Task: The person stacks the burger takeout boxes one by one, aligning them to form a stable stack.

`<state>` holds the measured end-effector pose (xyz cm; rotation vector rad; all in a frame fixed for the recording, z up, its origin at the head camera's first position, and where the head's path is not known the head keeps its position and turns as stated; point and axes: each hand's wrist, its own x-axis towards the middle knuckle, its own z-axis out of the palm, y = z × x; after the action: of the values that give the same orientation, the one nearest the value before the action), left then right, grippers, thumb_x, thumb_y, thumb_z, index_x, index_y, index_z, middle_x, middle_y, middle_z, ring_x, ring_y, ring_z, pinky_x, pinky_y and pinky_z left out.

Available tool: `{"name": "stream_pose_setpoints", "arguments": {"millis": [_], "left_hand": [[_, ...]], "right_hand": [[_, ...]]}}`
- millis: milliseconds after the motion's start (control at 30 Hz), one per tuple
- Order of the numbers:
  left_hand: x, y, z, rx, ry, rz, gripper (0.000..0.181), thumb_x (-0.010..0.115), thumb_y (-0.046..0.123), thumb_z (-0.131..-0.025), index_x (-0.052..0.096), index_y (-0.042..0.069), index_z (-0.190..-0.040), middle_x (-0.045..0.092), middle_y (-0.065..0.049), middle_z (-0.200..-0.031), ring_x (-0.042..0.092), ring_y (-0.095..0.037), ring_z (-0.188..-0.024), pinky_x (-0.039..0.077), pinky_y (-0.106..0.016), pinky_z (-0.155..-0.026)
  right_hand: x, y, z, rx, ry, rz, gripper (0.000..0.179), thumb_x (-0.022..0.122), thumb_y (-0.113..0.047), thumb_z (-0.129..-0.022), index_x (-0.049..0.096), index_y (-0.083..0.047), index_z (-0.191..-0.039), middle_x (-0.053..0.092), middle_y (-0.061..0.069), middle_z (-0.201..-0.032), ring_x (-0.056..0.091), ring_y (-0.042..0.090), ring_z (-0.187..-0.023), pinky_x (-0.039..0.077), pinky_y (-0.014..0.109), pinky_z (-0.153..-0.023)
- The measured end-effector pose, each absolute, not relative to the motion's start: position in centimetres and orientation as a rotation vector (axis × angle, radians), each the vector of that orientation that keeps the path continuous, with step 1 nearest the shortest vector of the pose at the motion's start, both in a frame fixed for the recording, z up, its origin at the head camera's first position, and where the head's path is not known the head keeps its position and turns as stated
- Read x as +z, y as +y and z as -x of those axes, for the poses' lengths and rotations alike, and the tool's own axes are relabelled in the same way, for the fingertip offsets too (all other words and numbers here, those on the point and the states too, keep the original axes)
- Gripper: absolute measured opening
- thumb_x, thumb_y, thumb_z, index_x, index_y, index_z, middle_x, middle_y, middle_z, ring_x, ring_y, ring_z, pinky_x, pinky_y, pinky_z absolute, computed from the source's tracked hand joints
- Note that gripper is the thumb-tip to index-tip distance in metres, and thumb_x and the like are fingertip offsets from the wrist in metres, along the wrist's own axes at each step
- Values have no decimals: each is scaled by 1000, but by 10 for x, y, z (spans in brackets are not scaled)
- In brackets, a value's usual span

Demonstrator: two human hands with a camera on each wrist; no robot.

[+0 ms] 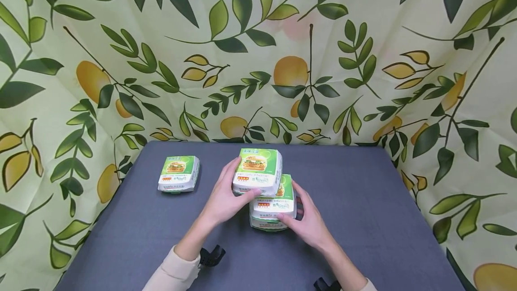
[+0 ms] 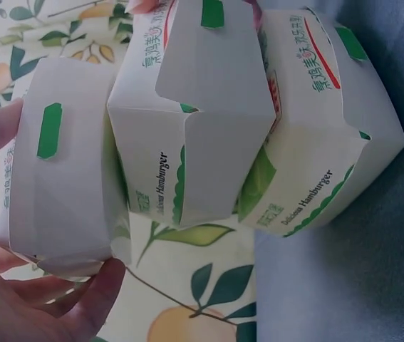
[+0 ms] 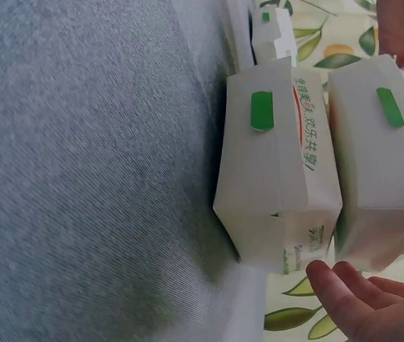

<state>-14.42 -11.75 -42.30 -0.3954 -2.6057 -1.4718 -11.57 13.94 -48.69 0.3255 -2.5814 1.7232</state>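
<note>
My left hand [image 1: 226, 201] grips a white and green hamburger box [image 1: 258, 169] by its sides, thumb at the front corner. That box hangs just above and left of a stack of two matching boxes. Around the upper stacked box [image 1: 272, 205] curls my right hand [image 1: 308, 223], thumb at its front and fingers along its right side. The lower stacked box [image 1: 268, 225] rests on the table, its top covered by the one above. In the right wrist view, the right fingertips [image 3: 323, 278] reach the edge of the lower box [image 3: 280, 164].
Another hamburger box [image 1: 179, 173] lies on the left part of the dark blue-grey table [image 1: 343, 178]. A leaf-and-fruit patterned cloth [image 1: 258, 57] hangs behind the table and along both sides. Black straps [image 1: 212, 255] sit at the wrists.
</note>
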Motion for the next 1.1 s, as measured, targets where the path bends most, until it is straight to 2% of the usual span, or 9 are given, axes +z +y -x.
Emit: {"name": "stream_pose_setpoints", "arguments": {"millis": [133,333,567,667,1000,1100], "left_hand": [[-421,-114,141,-1455,-2607,404,102,85,48,-80,30,16,-160,31,-6,-161,35,-28,-144,30,-55,-116],[-419,-110,137,-1440,-2611,402,102,84,50,-80,31,17,-160,30,-4,-162,35,-28,-145,31,-55,-115],[-420,-103,132,-1428,-2612,399,102,85,51,-79,32,18,-160,29,-6,-163,34,-28,-146,31,-57,-114],[-421,-99,130,-1420,-2613,397,101,85,50,-79,33,18,-160,29,-5,-163,33,-29,-146,30,-58,-114],[-422,-93,126,-1455,-2594,472,97,81,51,-83,31,21,-160,30,-1,-162,35,-26,-144,33,-58,-112],[-424,-94,126,-1516,-2563,498,93,80,47,-86,31,20,-160,31,0,-161,38,-23,-140,39,-55,-108]], "right_hand": [[-482,142,115,1692,-2582,-345,93,86,-33,-82,33,-26,-158,36,3,-158,47,26,-132,47,52,-102],[-471,149,114,1627,-2573,-403,92,84,-31,-84,32,-17,-159,30,8,-162,42,34,-140,43,56,-106],[-456,154,116,1661,-2454,-516,85,79,-20,-90,31,-23,-159,31,9,-162,37,37,-144,42,58,-107],[-451,153,118,1693,-2424,-556,83,77,-18,-91,30,-22,-160,32,7,-162,36,38,-144,41,58,-107],[-449,150,127,1766,-2410,-619,84,75,-18,-91,28,-24,-160,33,4,-161,38,32,-143,41,61,-106],[-449,150,128,1787,-2405,-604,83,75,-18,-92,29,-23,-160,34,4,-160,39,30,-142,42,58,-106]]}}
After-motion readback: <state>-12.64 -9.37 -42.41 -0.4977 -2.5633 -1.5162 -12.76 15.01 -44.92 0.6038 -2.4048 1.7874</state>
